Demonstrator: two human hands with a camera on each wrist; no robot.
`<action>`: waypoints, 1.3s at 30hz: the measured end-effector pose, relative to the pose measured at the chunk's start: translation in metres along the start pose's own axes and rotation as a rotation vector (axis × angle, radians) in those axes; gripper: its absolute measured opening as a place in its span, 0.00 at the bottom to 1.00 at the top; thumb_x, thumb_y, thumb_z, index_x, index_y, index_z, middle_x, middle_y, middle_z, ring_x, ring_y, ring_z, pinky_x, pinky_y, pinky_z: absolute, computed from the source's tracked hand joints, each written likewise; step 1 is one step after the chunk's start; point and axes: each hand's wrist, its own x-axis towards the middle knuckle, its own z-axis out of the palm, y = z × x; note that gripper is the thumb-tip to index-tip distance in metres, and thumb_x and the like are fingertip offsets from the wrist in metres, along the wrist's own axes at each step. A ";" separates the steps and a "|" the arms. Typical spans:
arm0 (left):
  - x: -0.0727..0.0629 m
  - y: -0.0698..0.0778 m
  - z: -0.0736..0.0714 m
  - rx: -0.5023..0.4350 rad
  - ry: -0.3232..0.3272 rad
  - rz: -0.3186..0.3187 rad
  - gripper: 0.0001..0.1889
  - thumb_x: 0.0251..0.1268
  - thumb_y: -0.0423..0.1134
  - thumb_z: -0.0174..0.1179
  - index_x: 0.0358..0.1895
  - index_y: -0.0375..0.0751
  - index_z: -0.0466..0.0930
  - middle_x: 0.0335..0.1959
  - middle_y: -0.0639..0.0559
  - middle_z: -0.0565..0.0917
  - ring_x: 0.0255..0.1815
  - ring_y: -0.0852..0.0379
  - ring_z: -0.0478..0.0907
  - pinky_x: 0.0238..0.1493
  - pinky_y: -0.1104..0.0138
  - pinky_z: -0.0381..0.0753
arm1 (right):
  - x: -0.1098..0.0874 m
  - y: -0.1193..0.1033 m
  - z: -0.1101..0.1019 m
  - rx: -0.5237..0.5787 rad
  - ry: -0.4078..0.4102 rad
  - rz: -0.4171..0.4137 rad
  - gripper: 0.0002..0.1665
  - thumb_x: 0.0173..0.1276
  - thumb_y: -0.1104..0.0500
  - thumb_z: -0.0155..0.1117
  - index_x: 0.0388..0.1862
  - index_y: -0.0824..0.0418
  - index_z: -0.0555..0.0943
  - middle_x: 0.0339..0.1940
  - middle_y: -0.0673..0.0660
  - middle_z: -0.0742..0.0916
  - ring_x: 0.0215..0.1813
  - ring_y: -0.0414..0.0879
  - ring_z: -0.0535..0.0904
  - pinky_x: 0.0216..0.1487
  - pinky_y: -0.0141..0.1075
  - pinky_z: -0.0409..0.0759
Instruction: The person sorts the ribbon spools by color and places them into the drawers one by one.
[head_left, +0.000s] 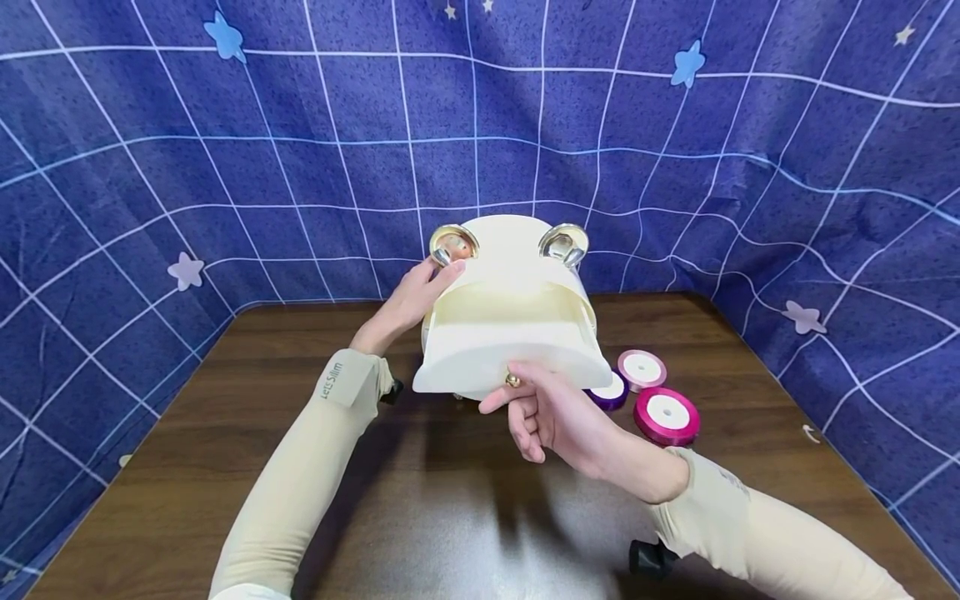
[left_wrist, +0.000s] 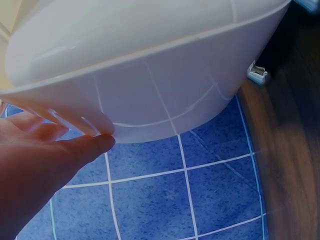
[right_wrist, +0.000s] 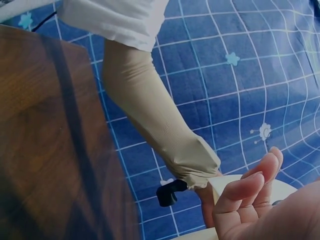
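A white rounded box [head_left: 504, 237] with two shiny gold ears sits near the back of the table, its front drawer [head_left: 465, 362] pulled out toward me. My left hand [head_left: 412, 300] grips the box's upper left side by the ear, thumb in front. In the left wrist view the thumb [left_wrist: 97, 145] presses on the smooth white wall, with the other fingers partly hidden behind it. My right hand [head_left: 558, 417] pinches the drawer's small gold knob [head_left: 513, 380] between thumb and index finger, the other fingers loosely bent.
To the right of the box lie ribbon spools: a magenta one [head_left: 667, 415], a pink one [head_left: 642, 368] and a purple one [head_left: 609, 392] partly behind the drawer. A blue grid-patterned cloth [head_left: 480, 108] hangs behind the brown wooden table [head_left: 300, 350].
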 end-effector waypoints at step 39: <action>0.001 0.000 0.001 -0.027 0.018 -0.015 0.31 0.71 0.62 0.44 0.66 0.45 0.68 0.59 0.43 0.76 0.56 0.51 0.73 0.62 0.56 0.71 | -0.038 -0.035 -0.071 0.054 -0.307 -0.578 0.43 0.80 0.53 0.10 0.45 0.68 0.80 0.21 0.53 0.83 0.20 0.50 0.66 0.21 0.42 0.58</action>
